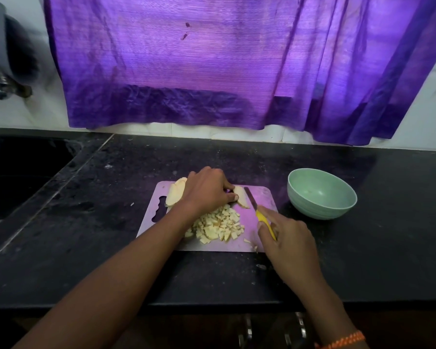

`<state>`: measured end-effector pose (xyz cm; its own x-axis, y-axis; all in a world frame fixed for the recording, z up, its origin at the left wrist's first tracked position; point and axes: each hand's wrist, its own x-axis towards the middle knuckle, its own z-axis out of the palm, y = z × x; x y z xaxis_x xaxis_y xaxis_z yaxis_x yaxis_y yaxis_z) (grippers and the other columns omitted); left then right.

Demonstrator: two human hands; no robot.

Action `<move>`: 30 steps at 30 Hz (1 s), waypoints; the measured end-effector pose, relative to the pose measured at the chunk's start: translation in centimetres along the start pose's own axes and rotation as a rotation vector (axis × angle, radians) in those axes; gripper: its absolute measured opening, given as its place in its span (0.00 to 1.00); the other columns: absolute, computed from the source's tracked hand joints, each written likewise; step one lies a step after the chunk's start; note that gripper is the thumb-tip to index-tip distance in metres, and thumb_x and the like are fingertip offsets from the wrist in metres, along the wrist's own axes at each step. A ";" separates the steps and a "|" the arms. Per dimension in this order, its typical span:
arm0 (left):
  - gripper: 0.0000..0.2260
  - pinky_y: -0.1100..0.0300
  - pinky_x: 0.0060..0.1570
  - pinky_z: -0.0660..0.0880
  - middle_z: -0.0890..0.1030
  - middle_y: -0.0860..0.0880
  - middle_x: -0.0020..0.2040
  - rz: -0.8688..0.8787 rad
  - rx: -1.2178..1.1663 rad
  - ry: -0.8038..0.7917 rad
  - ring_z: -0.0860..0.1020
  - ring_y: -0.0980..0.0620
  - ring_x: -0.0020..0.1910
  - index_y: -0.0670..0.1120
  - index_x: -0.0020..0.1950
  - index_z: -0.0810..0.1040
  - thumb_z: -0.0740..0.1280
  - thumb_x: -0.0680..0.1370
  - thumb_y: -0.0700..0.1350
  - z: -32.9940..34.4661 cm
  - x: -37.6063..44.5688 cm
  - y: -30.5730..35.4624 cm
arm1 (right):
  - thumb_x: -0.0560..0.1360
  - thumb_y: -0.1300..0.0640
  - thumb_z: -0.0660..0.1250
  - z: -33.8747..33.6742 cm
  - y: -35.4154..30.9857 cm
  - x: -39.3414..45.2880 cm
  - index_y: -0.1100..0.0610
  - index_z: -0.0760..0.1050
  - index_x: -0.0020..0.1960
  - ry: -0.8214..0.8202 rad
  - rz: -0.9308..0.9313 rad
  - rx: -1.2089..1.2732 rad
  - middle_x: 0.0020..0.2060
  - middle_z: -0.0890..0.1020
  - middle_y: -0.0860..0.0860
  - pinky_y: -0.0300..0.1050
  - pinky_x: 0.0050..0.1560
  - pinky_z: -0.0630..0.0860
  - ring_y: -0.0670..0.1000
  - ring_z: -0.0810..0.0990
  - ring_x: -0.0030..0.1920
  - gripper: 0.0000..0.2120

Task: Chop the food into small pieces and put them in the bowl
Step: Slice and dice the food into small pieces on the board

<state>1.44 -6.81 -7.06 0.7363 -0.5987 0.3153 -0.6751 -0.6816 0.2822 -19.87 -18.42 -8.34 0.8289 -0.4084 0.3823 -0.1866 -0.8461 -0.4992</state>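
A grey cutting board (262, 195) lies on the black counter. On it, a pile of small pale cubes (219, 226) sits near the front. My left hand (207, 192) presses down on a pale uncut slice (241, 199) at the board's back; another larger pale piece (175, 193) lies just left of that hand. My right hand (287, 240) grips a yellow-handled knife (258, 212), its dark blade pointing toward the slice, tip close beside it. A light green bowl (321, 193) stands to the right of the board and looks empty.
A sink basin (18, 177) is sunk into the counter (388, 235) at the left. A purple curtain (212, 64) hangs over the white tiled wall behind. The counter's front edge runs just below the board.
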 end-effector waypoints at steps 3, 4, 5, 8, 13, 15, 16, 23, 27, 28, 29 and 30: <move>0.16 0.50 0.51 0.71 0.87 0.57 0.53 0.009 0.006 0.028 0.80 0.52 0.55 0.56 0.59 0.88 0.76 0.76 0.63 0.1 0.0 0.0 | 0.81 0.48 0.63 0.8 -0.9 2.2 0.41 0.73 0.74 -0.038 -0.014 -0.064 0.47 0.84 0.52 0.47 0.42 0.71 0.55 0.79 0.46 0.21; 0.16 0.50 0.50 0.70 0.87 0.57 0.52 0.010 0.007 0.033 0.80 0.52 0.54 0.56 0.59 0.89 0.76 0.76 0.63 0.2 0.0 0.0 | 0.81 0.50 0.62 1.0 -1.3 2.8 0.42 0.75 0.72 -0.052 -0.031 -0.090 0.44 0.83 0.51 0.46 0.40 0.68 0.55 0.78 0.44 0.20; 0.16 0.51 0.49 0.69 0.87 0.57 0.52 0.010 0.006 0.037 0.80 0.53 0.54 0.56 0.58 0.89 0.76 0.76 0.63 0.2 0.0 0.0 | 0.81 0.51 0.62 1.1 -1.7 3.2 0.42 0.76 0.71 -0.062 -0.044 -0.110 0.41 0.80 0.50 0.46 0.39 0.67 0.54 0.76 0.42 0.19; 0.16 0.52 0.47 0.68 0.87 0.58 0.50 0.013 0.009 0.051 0.80 0.53 0.51 0.56 0.57 0.89 0.76 0.76 0.64 0.1 0.0 0.1 | 0.82 0.51 0.60 1.5 -2.1 4.1 0.44 0.77 0.68 -0.078 -0.065 -0.162 0.41 0.79 0.49 0.46 0.39 0.68 0.52 0.75 0.41 0.17; 0.14 0.50 0.51 0.68 0.87 0.56 0.52 -0.015 -0.035 0.039 0.80 0.51 0.54 0.55 0.55 0.89 0.76 0.76 0.62 0.2 -0.2 0.0 | 0.83 0.47 0.59 2.1 -2.0 4.2 0.41 0.72 0.74 -0.105 -0.103 -0.195 0.50 0.84 0.51 0.48 0.42 0.70 0.55 0.80 0.50 0.20; 0.14 0.48 0.54 0.70 0.87 0.56 0.53 -0.029 -0.055 0.032 0.79 0.51 0.56 0.54 0.55 0.90 0.77 0.77 0.61 0.3 -0.3 0.1 | 0.84 0.47 0.59 2.2 -2.0 4.2 0.42 0.72 0.74 -0.116 -0.103 -0.196 0.51 0.84 0.52 0.47 0.41 0.68 0.55 0.80 0.50 0.19; 0.13 0.48 0.55 0.70 0.87 0.56 0.53 -0.034 -0.063 0.030 0.79 0.51 0.56 0.54 0.55 0.90 0.77 0.77 0.61 0.3 -0.3 0.2 | 0.84 0.46 0.59 2.1 -2.0 4.1 0.42 0.72 0.74 -0.120 -0.099 -0.188 0.51 0.84 0.52 0.47 0.41 0.68 0.55 0.80 0.50 0.19; 0.13 0.45 0.58 0.73 0.86 0.55 0.52 -0.064 -0.065 0.008 0.79 0.50 0.57 0.53 0.53 0.89 0.77 0.76 0.60 0.6 -0.2 0.1 | 0.83 0.46 0.58 1.4 -1.2 2.6 0.41 0.71 0.75 -0.152 -0.096 -0.149 0.50 0.84 0.52 0.50 0.44 0.74 0.55 0.79 0.49 0.20; 0.13 0.44 0.59 0.73 0.86 0.55 0.53 -0.067 -0.055 0.008 0.79 0.50 0.57 0.53 0.54 0.89 0.77 0.77 0.60 0.5 -0.1 0.1 | 0.83 0.44 0.58 0.7 -0.7 0.7 0.40 0.71 0.74 -0.141 -0.105 -0.149 0.46 0.83 0.50 0.48 0.40 0.69 0.52 0.76 0.42 0.20; 0.13 0.44 0.59 0.73 0.86 0.55 0.53 -0.064 -0.049 0.013 0.78 0.50 0.57 0.53 0.54 0.89 0.77 0.77 0.60 0.5 -0.1 0.2 | 0.83 0.44 0.59 0.4 -0.6 0.2 0.40 0.72 0.74 -0.131 -0.116 -0.155 0.45 0.83 0.50 0.48 0.39 0.69 0.52 0.75 0.41 0.19; 0.13 0.44 0.60 0.72 0.86 0.55 0.54 -0.062 -0.042 0.014 0.78 0.49 0.58 0.53 0.55 0.89 0.77 0.77 0.60 0.5 -0.1 0.2 | 0.83 0.44 0.60 0.1 -0.4 -0.3 0.40 0.72 0.74 -0.123 -0.123 -0.157 0.44 0.84 0.50 0.49 0.38 0.70 0.53 0.77 0.41 0.19; 0.13 0.44 0.60 0.72 0.86 0.55 0.54 -0.060 -0.036 0.014 0.78 0.49 0.59 0.53 0.55 0.89 0.77 0.77 0.60 0.5 -0.1 0.2 | 0.83 0.45 0.60 -0.1 -0.2 -0.7 0.40 0.72 0.74 -0.117 -0.124 -0.148 0.43 0.84 0.50 0.50 0.39 0.72 0.53 0.78 0.41 0.19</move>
<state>1.20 -7.10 -7.49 0.7748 -0.5512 0.3096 -0.6314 -0.7004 0.3330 -20.49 -17.96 -8.44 0.9044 -0.2624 0.3364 -0.1475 -0.9321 -0.3307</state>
